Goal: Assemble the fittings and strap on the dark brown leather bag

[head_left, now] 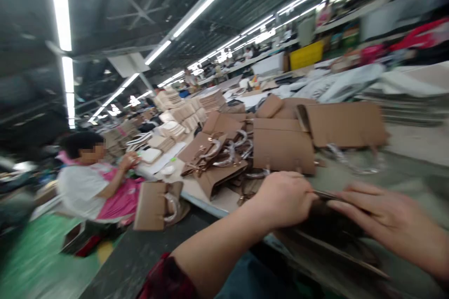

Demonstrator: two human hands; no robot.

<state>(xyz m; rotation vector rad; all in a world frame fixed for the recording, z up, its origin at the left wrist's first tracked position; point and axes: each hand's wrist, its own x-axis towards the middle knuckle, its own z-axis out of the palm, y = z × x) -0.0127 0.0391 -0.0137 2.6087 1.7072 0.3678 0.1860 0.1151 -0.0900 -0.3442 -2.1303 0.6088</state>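
A brown handbag (312, 252) lies at the table's near edge, its mouth spread and its dark inside showing. My left hand (286, 198) is closed in a fist at the left end of the bag's upper rim. On the right, my right hand (393, 224) pinches the same rim, its fingers stretched along the top and the thumb below. Motion blur softens the bag's details. Just beyond my hands lie a flat tan bag (284, 145) and another tan bag (347, 124) with a plastic-wrapped handle (354, 161).
Several brown bags with wrapped handles (224, 152) are heaped left of centre. One bag (150, 205) stands on a dark surface at left. A person in a pink apron (119, 191) works beyond it. Stacked panels (414, 107) lie at right, and a yellow bin (307, 56) stands farther back.
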